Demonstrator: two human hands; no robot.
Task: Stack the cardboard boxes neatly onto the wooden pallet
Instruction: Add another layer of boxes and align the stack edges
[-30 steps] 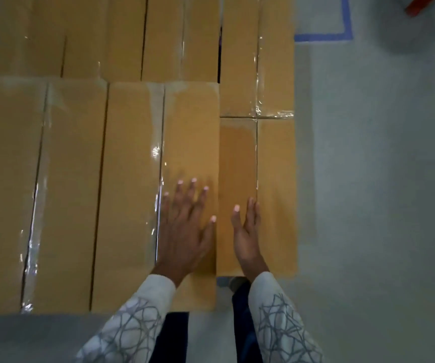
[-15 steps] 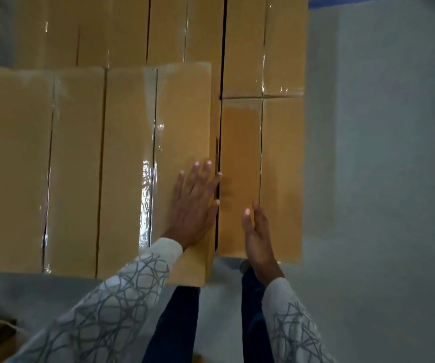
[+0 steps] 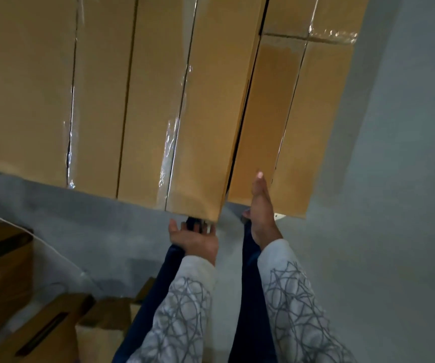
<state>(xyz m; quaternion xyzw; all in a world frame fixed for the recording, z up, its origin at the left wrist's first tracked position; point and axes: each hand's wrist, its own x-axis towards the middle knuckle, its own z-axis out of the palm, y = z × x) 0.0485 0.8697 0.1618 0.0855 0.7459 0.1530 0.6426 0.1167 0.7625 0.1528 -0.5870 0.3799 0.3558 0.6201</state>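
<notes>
**Left palm up at the box edge, right hand flat on its neighbour**

Your left hand [image 3: 194, 238] is turned palm up at the near bottom corner of the taller box [image 3: 206, 121], thumb spread to the left. Its fingertips slip behind the box edge, so you cannot tell whether they curl round it. Your right hand [image 3: 262, 205] stands edge-on with straight fingers laid against the near end of the lower box [image 3: 297, 121] and grips nothing.

Both boxes sit at centre frame in a packed block of cardboard boxes [image 3: 40, 87] that runs off the top and left edges. The block covers whatever it stands on. Shiny tape [image 3: 168, 150] glares along the seams. A small white piece [image 3: 279, 216] under the lower box is too small to identify.

Grey floor [image 3: 400, 231] fills the right side. Open cartons [image 3: 46, 334] lie dim and cut off at lower left.
</notes>
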